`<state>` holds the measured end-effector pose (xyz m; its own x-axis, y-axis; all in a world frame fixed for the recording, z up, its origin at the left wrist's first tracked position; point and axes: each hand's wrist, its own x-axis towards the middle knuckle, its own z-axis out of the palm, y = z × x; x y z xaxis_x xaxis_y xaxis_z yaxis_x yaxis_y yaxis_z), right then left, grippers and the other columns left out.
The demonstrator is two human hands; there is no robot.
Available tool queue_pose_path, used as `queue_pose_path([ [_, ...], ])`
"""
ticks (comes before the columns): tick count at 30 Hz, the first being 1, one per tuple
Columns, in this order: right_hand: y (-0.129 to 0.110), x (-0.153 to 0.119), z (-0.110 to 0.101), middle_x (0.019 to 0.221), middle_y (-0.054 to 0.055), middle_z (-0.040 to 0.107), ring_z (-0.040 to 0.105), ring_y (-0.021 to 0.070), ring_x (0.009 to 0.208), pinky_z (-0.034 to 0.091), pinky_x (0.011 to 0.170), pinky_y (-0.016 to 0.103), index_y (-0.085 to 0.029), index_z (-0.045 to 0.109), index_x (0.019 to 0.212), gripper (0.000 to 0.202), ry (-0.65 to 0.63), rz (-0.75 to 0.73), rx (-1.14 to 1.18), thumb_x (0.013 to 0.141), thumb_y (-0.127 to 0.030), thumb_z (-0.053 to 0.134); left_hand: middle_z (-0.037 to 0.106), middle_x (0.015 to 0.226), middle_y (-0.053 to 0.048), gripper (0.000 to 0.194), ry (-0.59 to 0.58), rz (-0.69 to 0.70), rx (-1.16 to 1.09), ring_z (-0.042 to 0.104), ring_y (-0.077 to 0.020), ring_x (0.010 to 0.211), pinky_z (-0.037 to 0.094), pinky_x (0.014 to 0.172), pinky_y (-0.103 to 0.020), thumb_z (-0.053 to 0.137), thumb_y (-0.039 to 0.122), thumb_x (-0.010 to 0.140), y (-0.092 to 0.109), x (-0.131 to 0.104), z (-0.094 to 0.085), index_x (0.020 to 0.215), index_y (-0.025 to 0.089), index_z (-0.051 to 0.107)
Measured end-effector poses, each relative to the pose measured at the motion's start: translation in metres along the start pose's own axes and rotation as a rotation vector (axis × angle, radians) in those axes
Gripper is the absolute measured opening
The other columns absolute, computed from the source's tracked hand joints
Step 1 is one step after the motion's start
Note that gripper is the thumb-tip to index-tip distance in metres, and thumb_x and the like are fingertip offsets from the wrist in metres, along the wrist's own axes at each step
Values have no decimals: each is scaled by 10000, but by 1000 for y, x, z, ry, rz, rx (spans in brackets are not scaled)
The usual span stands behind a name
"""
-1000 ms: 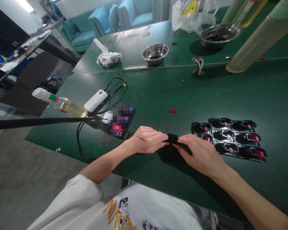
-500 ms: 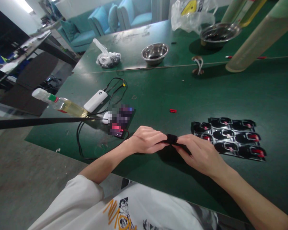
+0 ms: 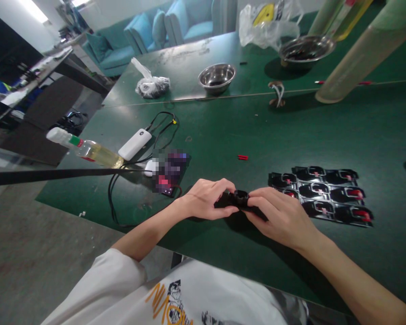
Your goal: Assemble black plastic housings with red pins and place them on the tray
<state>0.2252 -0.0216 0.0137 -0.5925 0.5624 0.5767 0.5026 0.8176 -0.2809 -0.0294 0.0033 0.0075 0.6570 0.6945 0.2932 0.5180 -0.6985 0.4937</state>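
Observation:
A small glossy black part (image 3: 241, 197) is held between both hands above the near side of the green table. My left hand (image 3: 211, 198) has its thumb and index finger at the part's left end. On the part's right end my right hand (image 3: 279, 214) is closed, fingertips pressed to it. Two small red pieces (image 3: 242, 157) lie on the table beyond the hands. To the right, several black parts (image 3: 320, 192) with red pieces in them lie in rows, close to my right hand.
On the left are a phone (image 3: 176, 169), a white power bank (image 3: 134, 144), black cables and a lying bottle (image 3: 98, 152). Metal bowls (image 3: 217, 77), plastic bags and a large leaning tube (image 3: 362, 63) stand farther back. A black strap crosses the left side.
The black part has turned in the hands, showing a recessed, glossy face. My left hand's fingers have spread wider around its left end. The view has shifted slightly.

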Motion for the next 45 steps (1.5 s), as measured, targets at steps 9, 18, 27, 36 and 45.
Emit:
queue_pose_path([
  [9, -3, 4, -5, 920, 90, 726, 681, 231, 830, 561, 699, 344, -221, 607, 952, 94, 37, -10, 11, 974, -222, 698, 785, 986, -23, 325, -65, 63, 8, 759, -159, 786, 503, 655, -260, 626, 425, 965, -1, 0, 1, 1194, 196, 605],
  [18, -4, 3, -4, 901, 82, 721, 667, 216, 816, 547, 699, 335, -210, 632, 921, 101, 66, -12, 6, 962, -200, 723, 781, 1033, -33, 407, -95, 179, 80, 768, -186, 895, 515, 725, -292, 692, 529, 972, -4, 2, 0, 1179, 187, 621],
  [27, -4, 4, -7, 900, 86, 718, 653, 211, 794, 554, 712, 341, -193, 614, 952, 115, 72, -30, -2, 949, -151, 721, 780, 1108, -63, 463, -195, 146, 106, 764, -192, 973, 514, 754, -287, 601, 605, 1022, -4, 4, -1, 1232, 192, 621],
  [36, -3, 11, -15, 908, 70, 740, 677, 185, 766, 548, 711, 310, -199, 616, 978, 134, 74, -38, -103, 952, -146, 736, 781, 1100, -51, 433, -141, 202, 131, 771, -188, 941, 508, 692, -293, 610, 557, 1030, -8, 3, 3, 1250, 184, 619],
  [45, -4, 26, -23, 911, 57, 765, 703, 174, 776, 531, 732, 289, -194, 629, 981, 66, 30, -62, -238, 996, -191, 694, 767, 1084, -68, 448, -172, 187, 173, 770, -201, 916, 504, 659, -282, 629, 554, 1016, -7, 3, 4, 1275, 189, 620],
])
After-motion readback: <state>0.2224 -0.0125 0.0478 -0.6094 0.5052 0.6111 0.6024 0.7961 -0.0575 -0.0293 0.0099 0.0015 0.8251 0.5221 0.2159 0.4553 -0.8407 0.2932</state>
